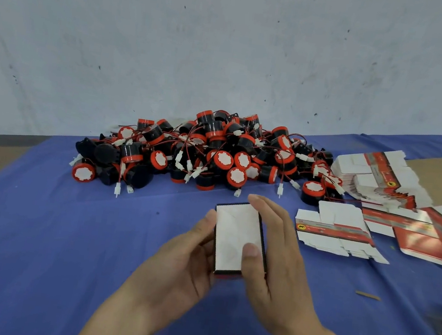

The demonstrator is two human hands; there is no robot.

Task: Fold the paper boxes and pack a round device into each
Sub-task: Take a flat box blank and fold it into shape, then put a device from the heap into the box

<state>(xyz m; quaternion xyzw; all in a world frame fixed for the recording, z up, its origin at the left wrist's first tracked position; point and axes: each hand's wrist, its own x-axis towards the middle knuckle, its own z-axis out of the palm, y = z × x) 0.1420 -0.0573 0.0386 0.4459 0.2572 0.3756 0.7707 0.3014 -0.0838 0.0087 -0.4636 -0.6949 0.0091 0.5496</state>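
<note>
I hold a small paper box (234, 233) above the blue cloth, its white face up and dark edges showing. My left hand (181, 258) cups its left side with the thumb at the upper left corner. My right hand (272, 257) grips its right side, thumb pressed on the white face and fingers stretched along the far edge. Behind the box lies a big heap of round devices (210, 151), black with red caps, white discs and red wires with white plugs. Flat unfolded boxes (335, 234) lie to the right.
The blue cloth (49, 228) covers the table; a grey wall rises close behind the heap. More stacks of flat red-and-white boxes (375, 172) sit at the right on brown board. A small brown scrap (368, 295) lies at the right.
</note>
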